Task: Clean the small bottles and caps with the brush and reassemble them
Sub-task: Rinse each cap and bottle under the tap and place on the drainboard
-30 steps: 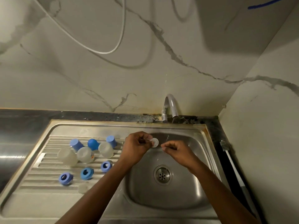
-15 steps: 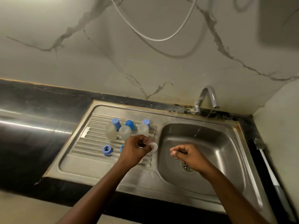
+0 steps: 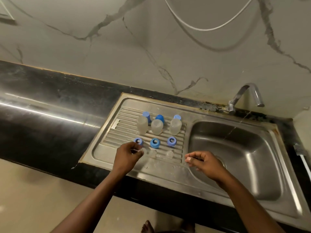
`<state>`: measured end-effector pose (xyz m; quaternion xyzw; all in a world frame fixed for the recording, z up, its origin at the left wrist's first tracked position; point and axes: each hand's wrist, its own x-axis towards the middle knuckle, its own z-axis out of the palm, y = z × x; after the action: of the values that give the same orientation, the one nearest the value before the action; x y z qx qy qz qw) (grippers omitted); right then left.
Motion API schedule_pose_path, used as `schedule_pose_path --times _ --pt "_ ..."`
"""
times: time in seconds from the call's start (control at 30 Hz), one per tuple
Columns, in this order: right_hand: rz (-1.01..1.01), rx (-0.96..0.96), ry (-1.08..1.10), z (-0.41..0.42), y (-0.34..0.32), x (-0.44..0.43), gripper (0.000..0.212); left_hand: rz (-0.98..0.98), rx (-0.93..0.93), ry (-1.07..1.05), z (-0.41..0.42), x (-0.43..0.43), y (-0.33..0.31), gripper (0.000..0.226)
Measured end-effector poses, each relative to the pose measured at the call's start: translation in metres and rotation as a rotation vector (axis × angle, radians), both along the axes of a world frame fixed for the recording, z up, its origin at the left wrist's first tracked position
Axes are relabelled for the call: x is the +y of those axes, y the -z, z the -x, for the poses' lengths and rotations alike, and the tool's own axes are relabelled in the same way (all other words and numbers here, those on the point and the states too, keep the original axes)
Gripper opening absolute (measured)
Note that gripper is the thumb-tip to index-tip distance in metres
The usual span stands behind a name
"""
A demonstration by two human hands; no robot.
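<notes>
Three translucent small bottles (image 3: 157, 126) stand in a row on the ribbed drainboard (image 3: 117, 130). Three blue caps (image 3: 159, 118) stand behind them and three blue screw rings (image 3: 155, 143) lie in front. Two small clear pieces (image 3: 169, 153) lie in a nearer row. At the left end of that row my left hand (image 3: 128, 154) pinches a third clear piece (image 3: 143, 150) low over the steel. My right hand (image 3: 204, 161) hovers at the basin's left edge, fingers loosely curled, holding nothing. The white-handled brush (image 3: 303, 157) lies on the counter at far right.
The steel sink basin (image 3: 244, 148) sits to the right of the drainboard, with a curved tap (image 3: 249, 95) behind it. A dark counter (image 3: 50, 115) runs off to the left. A white hose (image 3: 207, 28) hangs on the marble wall. A bare foot (image 3: 148, 227) shows below.
My left hand carried the clear piece from over the basin leftward to the front of the drainboard. My right hand moved off to the basin's left edge. The view swung left.
</notes>
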<state>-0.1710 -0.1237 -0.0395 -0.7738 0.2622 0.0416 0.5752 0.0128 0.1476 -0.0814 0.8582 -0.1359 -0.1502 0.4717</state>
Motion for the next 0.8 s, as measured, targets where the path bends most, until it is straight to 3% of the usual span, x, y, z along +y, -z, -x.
schedule_pose_path --times 0.5,0.8 --pt "0.007 0.051 0.018 -0.007 -0.006 0.014 0.012 -0.062 0.06 0.006 -0.015 0.011 0.024 0.019" --pt "0.005 0.017 -0.01 -0.015 -0.02 0.0 0.014 0.128 -0.048 -0.003 -0.013 -0.027 -0.026 0.01"
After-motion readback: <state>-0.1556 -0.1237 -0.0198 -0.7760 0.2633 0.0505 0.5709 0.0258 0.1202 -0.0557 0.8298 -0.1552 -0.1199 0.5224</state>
